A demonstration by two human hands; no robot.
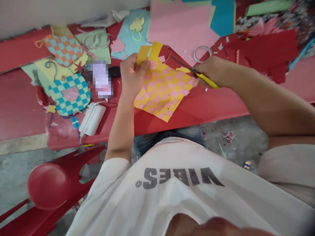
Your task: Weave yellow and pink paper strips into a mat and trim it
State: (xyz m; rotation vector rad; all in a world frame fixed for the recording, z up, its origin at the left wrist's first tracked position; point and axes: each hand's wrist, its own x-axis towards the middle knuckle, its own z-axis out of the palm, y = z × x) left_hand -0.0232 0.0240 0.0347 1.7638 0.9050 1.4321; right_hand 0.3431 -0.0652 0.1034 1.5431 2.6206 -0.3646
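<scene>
My left hand (pixel 132 76) is closed on the upper left edge of a woven paper mat (pixel 163 91) of yellow and pink strips, holding it just above the red table (pixel 209 105). Two loose yellow strip ends stick up past my fingers. My right hand (pixel 213 71) grips yellow-handled scissors (pixel 197 73). The thin blades reach left along the mat's upper right edge, where a short yellow strip end pokes out.
Other woven mats lie at the left: an orange and blue one (pixel 64 49) and a teal and yellow one (pixel 71 95). Tape rolls (pixel 202 53), pink paper sheets (pixel 180 28), a white pouch (pixel 92 118) and paper scraps cover the table. A red plastic chair (pixel 49 186) stands at lower left.
</scene>
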